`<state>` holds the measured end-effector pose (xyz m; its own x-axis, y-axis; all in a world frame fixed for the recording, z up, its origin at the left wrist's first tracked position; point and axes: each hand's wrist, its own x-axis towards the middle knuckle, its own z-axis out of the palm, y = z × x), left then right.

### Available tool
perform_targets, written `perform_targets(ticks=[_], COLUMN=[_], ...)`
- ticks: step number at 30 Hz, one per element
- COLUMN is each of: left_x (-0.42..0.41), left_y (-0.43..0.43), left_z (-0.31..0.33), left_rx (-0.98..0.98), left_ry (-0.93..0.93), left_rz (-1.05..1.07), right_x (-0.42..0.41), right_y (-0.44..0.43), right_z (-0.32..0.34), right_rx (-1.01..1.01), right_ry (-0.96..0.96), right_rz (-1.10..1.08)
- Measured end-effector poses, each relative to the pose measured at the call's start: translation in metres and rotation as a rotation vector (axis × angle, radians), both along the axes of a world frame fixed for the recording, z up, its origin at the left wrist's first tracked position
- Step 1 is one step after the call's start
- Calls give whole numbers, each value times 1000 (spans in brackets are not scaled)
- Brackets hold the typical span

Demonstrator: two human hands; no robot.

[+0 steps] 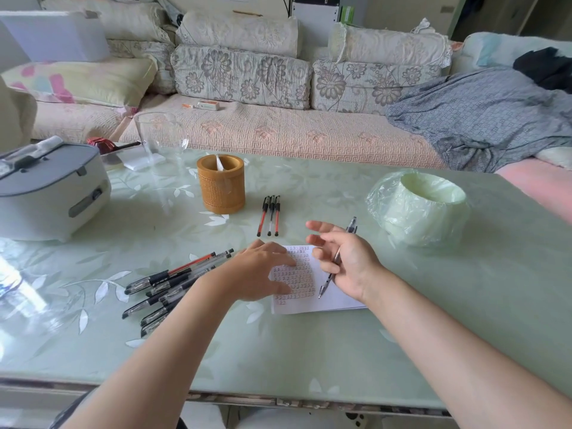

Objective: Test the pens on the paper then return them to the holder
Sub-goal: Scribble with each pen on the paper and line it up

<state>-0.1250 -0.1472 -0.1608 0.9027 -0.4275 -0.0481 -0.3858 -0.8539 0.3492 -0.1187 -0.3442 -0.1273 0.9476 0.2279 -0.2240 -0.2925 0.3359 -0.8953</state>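
- Paper [309, 301] lay under your left hand [257, 274], fingers straight and slightly spread.
- Your right hand [346, 261] gripped a pen [327, 280] in curled lower fingers, tip over the paper.
- Three pens [271, 215] lay near the holder [221, 184]; a pile of pens [167, 286] lay left of the paper.

1. This is a living room at home, definitely not an office.
2. There's a long sofa [278, 131] right across from me, piled with floral cushions [241, 75] and a pastel pillow [80, 82].
3. A grey blanket [483, 113] lies crumpled on the sofa's right end.
4. I'm at a table [309, 351] with a glossy green leaf-print top.
5. A small grey-and-white kitchen appliance [46, 193] and a clear glass jug [158, 140] sit on the table.
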Motion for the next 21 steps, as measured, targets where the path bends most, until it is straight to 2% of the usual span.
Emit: perform_targets(ticks=[3, 7, 10, 18, 21], left_x=[2, 4, 4, 8, 9], left_y=[1, 2, 2, 1, 1], left_z=[0, 1, 3, 4, 3], left_rx=[9, 52, 46, 29, 31], left_ry=[5, 12, 14, 3, -13], left_rz=[-1, -9, -16, -7, -4], right_x=[-4, -7, -10, -22, -24], right_y=[-2, -6, -9, 2, 5], right_z=[-1, -8, -12, -28, -34], right_rx=[31, -278, -369, -657, -700], right_ry=[58, 14, -15, -305, -394], right_rz=[133, 303, 376, 379, 347])
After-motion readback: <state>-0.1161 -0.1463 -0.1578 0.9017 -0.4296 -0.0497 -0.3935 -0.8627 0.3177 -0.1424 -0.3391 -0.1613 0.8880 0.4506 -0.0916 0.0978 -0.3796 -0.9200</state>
